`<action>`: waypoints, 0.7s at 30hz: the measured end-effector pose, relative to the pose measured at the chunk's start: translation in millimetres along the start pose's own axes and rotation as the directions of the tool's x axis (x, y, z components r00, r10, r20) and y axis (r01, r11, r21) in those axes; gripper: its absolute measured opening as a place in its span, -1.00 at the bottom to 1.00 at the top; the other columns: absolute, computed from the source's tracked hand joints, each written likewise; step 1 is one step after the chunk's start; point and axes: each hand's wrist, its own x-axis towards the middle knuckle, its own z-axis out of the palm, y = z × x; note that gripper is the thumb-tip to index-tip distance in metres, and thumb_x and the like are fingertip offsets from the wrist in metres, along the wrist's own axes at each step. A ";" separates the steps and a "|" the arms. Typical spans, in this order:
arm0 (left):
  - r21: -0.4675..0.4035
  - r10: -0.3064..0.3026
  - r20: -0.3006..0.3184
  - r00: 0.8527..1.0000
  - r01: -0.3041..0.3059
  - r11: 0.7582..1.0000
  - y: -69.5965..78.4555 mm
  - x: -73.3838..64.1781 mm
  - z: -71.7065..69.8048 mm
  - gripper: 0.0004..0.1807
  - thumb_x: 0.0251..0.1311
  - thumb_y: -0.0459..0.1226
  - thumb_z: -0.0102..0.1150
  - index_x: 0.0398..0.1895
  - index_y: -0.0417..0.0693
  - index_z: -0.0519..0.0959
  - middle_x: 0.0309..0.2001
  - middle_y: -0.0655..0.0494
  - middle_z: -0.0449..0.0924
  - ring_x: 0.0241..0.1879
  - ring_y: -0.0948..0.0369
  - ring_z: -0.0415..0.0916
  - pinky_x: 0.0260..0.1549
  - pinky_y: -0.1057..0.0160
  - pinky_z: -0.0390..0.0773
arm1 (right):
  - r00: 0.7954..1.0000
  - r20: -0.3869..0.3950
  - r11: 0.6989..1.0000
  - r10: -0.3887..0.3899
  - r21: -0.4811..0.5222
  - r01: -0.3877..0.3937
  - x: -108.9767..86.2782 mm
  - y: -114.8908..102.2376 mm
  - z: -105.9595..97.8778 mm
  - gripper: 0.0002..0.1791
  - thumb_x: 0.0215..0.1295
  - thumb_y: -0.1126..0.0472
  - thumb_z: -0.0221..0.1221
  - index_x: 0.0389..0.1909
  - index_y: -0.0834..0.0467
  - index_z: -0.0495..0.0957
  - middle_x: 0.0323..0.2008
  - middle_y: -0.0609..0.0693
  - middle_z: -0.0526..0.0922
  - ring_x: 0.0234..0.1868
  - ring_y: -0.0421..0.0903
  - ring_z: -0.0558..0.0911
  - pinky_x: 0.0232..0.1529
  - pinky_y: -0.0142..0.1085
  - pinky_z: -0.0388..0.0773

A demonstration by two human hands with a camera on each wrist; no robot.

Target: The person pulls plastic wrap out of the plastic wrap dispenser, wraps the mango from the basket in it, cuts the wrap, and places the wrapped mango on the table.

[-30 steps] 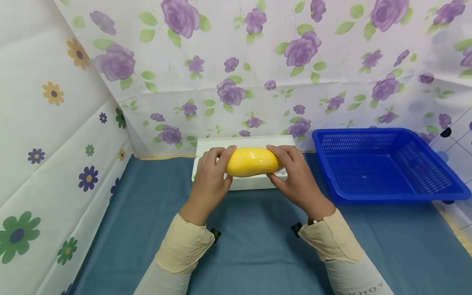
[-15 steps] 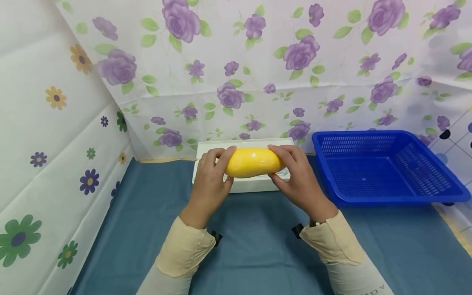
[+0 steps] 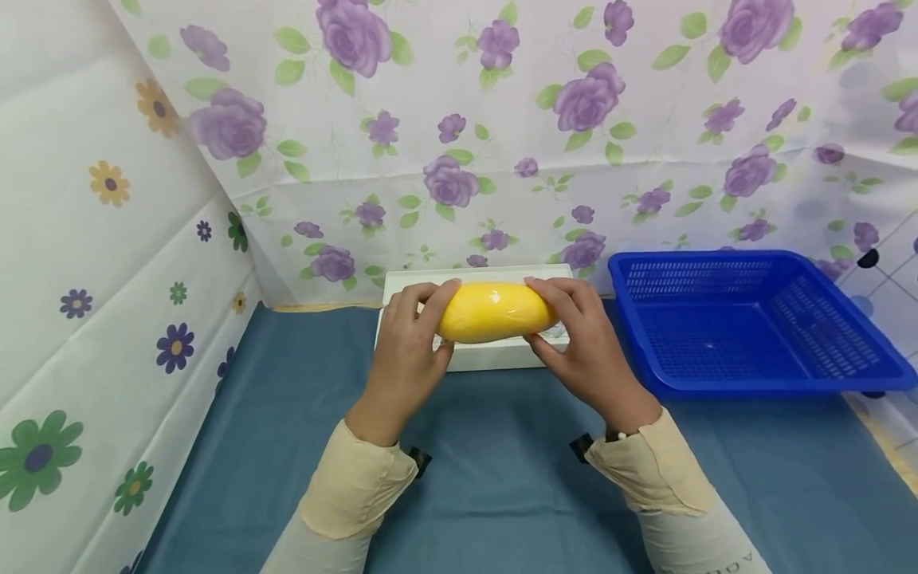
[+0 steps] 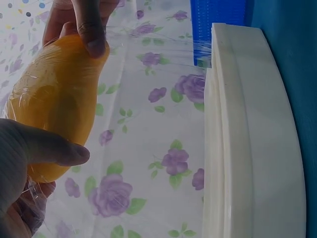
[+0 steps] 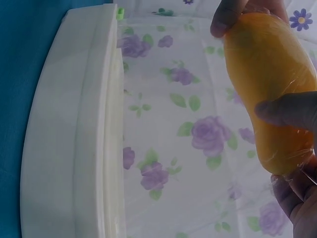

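Note:
In the head view both hands hold a smooth, oblong yellow fruit (image 3: 495, 312) level over a white cling film dispenser (image 3: 495, 360). My left hand (image 3: 409, 351) grips its left end and my right hand (image 3: 588, 351) its right end, thumbs on the near side and fingers over the far side. Shiny, wrinkled cling film covers the fruit (image 4: 64, 99) in the left wrist view. From there a clear sheet of cling film (image 4: 158, 42) stretches across to the dispenser. Part of the dispenser's inside is hidden behind the fruit and hands.
A blue plastic basket (image 3: 717, 335) with perforated walls stands right of the dispenser. Teal cloth (image 3: 495, 470) covers the table. A flowered sheet (image 3: 502, 207) hangs behind the dispenser, and another patterned sheet (image 3: 122, 263) borders the left side. A green tab (image 5: 120, 13) shows on the dispenser.
The yellow fruit sits very slightly higher over the dispenser. My right hand has shifted a little to the right; both hands keep their grip.

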 end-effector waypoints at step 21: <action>0.008 0.047 -0.029 0.998 -0.046 0.999 9.1 0.2 -12.6 -0.16 -0.03 -0.54 0.45 0.38 0.02 0.39 0.09 -0.11 0.44 -0.04 -0.03 0.40 -0.09 0.03 0.44 | 0.997 -0.055 0.998 -0.051 0.020 0.052 1.8 -12.2 -11.9 -0.13 0.02 0.47 0.47 0.40 0.08 0.41 0.20 0.22 0.45 0.18 0.14 0.43 0.11 -0.08 0.41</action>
